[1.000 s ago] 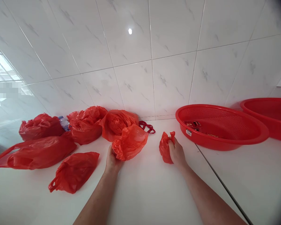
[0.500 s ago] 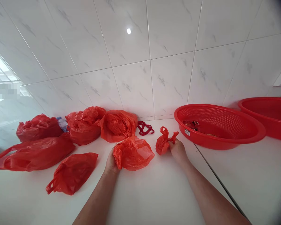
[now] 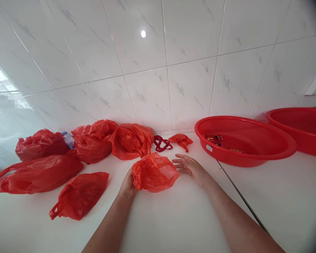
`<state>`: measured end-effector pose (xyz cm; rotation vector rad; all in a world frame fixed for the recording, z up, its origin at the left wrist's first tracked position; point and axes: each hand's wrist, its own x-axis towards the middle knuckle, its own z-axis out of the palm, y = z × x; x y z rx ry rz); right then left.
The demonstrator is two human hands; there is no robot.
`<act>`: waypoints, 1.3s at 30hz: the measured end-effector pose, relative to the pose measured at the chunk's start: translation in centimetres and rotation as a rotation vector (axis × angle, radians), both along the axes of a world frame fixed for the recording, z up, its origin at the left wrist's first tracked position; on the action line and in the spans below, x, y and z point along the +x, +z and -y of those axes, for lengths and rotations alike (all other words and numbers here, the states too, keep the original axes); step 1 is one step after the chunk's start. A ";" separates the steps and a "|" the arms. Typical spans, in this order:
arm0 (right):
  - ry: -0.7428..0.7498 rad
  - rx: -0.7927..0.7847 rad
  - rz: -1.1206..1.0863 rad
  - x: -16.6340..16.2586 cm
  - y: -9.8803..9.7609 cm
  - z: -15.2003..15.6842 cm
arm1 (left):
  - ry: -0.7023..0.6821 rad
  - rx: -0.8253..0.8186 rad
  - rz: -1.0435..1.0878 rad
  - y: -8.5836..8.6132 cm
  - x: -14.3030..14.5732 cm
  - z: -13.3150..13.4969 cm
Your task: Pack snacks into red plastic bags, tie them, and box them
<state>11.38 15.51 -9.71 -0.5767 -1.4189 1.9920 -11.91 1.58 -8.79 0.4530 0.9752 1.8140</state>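
Observation:
My left hand [image 3: 129, 183] grips a thin red plastic bag [image 3: 156, 174] by its bunched left side, just over the white counter. The bag's wide side spreads out to the right. My right hand [image 3: 191, 168] is open, fingers stretched toward the bag's right edge and holding nothing. Whether its fingertips touch the bag I cannot tell. Beyond that hand lies a small crumpled red bag [image 3: 183, 140] near the wall. Beside it is a dark red looped strap [image 3: 162, 143].
At left stand several red bags, one round and full [image 3: 94, 142], another flat [image 3: 80, 196]. A plastic bottle [image 3: 68, 140] sits among them. To the right, a red colander [image 3: 252, 160] holds small wrapped items [image 3: 216, 139]; a second red basin [image 3: 310, 144] is behind. A seam [image 3: 242, 196] crosses the counter.
My right hand has let go of the small crumpled bag, which now lies farther back by the strap. That hand has opened and come nearer the held bag, which has shifted slightly right.

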 end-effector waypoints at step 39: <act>-0.574 -0.361 -0.500 3.8 -0.3 -4.1 | 0.579 -0.002 -1.663 1.2 1.7 0.3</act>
